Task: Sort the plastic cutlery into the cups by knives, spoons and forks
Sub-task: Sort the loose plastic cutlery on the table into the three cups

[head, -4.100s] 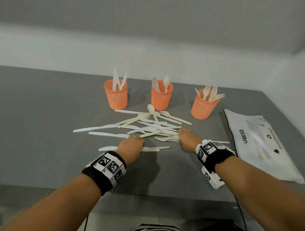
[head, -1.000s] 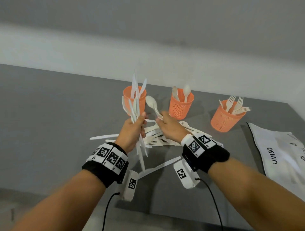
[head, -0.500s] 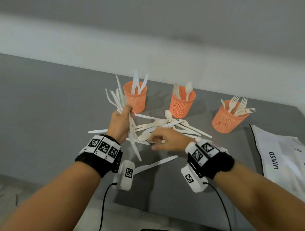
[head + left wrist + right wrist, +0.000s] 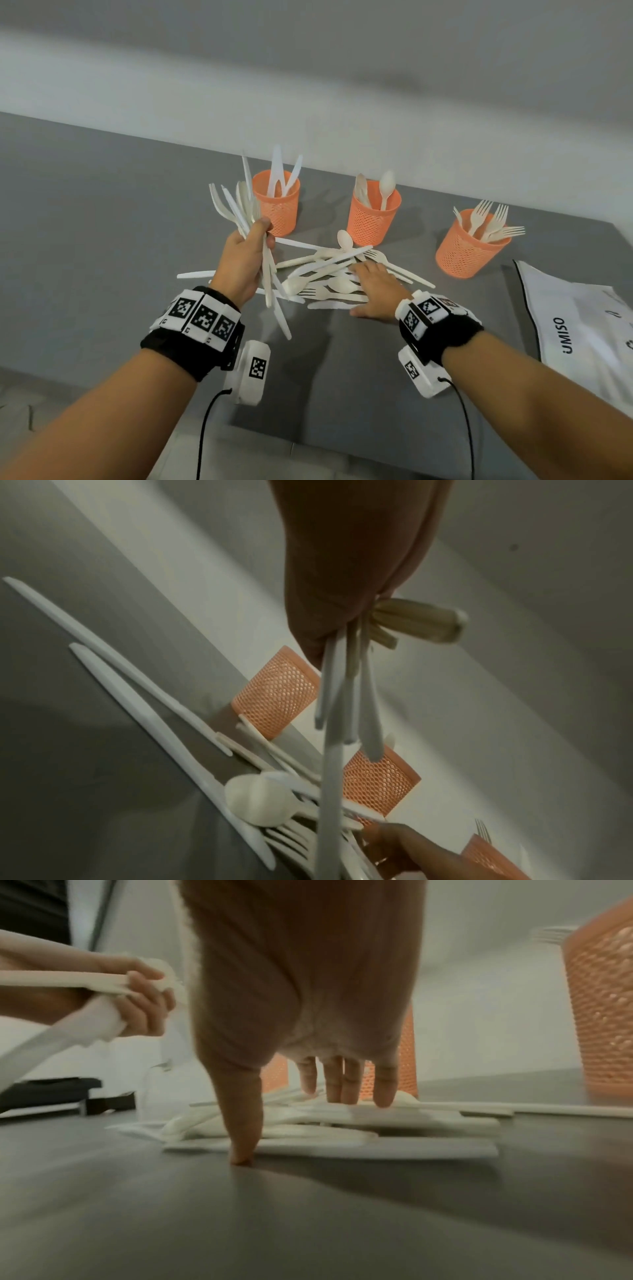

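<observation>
Three orange mesh cups stand in a row at the back of the grey table (image 4: 85, 212): the left cup (image 4: 278, 209) holds knives, the middle cup (image 4: 372, 219) spoons, the right cup (image 4: 469, 250) forks. A loose pile of white cutlery (image 4: 329, 274) lies in front of them. My left hand (image 4: 246, 257) is raised just left of the knife cup and grips a bunch of cutlery (image 4: 239, 209), handles hanging down (image 4: 337, 696). My right hand (image 4: 373, 287) lies flat on the pile with straight fingers (image 4: 342, 1080) pressing the pieces, thumb on the table.
A white plastic bag (image 4: 582, 325) with black print lies at the right edge. One knife (image 4: 195, 274) sticks out left of the pile. The table's near edge runs just below my wrists. A pale wall rises behind the cups.
My right hand has dropped from beside the left hand onto the pile and flattened there. The left hand keeps its bunch and has shifted left and tilted it.
</observation>
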Motion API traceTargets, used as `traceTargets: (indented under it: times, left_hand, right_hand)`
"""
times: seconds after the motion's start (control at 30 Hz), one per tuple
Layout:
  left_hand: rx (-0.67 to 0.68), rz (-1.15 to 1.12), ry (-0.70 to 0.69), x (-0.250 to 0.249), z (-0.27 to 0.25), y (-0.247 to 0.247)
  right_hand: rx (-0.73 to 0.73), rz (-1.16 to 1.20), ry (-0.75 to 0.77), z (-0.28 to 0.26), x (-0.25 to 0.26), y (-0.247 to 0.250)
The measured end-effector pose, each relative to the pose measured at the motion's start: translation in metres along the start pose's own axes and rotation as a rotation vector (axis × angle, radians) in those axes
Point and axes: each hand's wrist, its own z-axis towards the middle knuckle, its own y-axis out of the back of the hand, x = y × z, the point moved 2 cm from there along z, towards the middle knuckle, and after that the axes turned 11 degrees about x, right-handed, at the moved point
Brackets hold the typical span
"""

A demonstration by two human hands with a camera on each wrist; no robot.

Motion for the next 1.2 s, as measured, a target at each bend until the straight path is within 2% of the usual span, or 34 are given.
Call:
traceTargets:
  times: [0.1, 0.4, 0.53, 0.6, 0.7, 0.9, 1.0, 1.07, 1.13, 1.2]
  left_hand:
    - [0.019, -0.007, -0.003, 0.002, -0.003, -0.008]
    - [0.023, 0.031, -0.004, 0.001, -0.008, -0.013]
    - [0.057, -0.028, 0.009, 0.002, -0.006, -0.02]
    - [0.063, -0.024, 0.024, 0.004, -0.005, -0.026]
    - [0.053, -0.04, 0.035, 0.005, 0.0, -0.036]
    - [0.115, -0.054, 0.021, 0.007, 0.009, -0.064]
    - [0.148, -0.017, 0.011, 0.012, 0.012, -0.081]
    - [0.162, 0.019, 0.014, 0.016, 0.013, -0.093]
    - [0.178, 0.033, 0.015, 0.02, 0.013, -0.106]
    - [0.214, 0.027, 0.008, 0.021, 0.012, -0.12]
  right_hand:
    - [0.045, -0.039, -0.055, 0.01, -0.001, 0.004]
    - [0.08, 0.002, -0.037, 0.004, -0.013, -0.003]
    - [0.132, -0.048, -0.069, -0.003, -0.027, 0.005]
    - [0.152, -0.003, -0.067, -0.008, -0.035, 0.015]
    - [0.156, 0.24, -0.098, -0.019, -0.046, 0.033]
    - [0.009, 0.612, -0.084, -0.043, -0.069, 0.055]
    - [-0.161, 0.8, -0.027, -0.052, -0.069, 0.063]
    - [-0.189, 0.952, 0.056, -0.054, -0.061, 0.067]
    - [-0.195, 0.987, 0.129, -0.053, -0.046, 0.07]
    - [-0.265, 0.867, 0.15, -0.044, -0.029, 0.072]
